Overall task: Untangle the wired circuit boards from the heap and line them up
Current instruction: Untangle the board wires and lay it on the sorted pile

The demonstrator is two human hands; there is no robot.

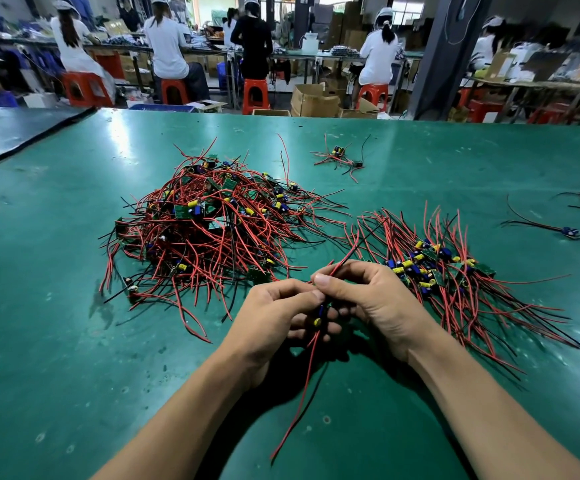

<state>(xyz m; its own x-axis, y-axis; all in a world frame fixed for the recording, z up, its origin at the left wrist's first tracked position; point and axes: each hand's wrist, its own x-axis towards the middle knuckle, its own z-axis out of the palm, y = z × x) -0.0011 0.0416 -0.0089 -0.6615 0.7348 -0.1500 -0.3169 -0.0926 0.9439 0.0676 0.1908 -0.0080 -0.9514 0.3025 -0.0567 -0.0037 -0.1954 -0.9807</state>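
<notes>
One wired circuit board (pixel 318 316) is held just above the tabletop (pixel 74 341), its red and black leads trailing toward the person. The left hand (pixel 274 317) pinches the board and the right hand (pixel 375 299) pinches its upper leads, the two hands close together. Best to draw the leads straight, then lay it parallel in the sorted row (pixel 447 268) on the right, clear of the heap (pixel 209 223).

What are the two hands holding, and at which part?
One wired circuit board. The left hand grips the board itself; the right hand pinches its red and black wires above it.
</notes>
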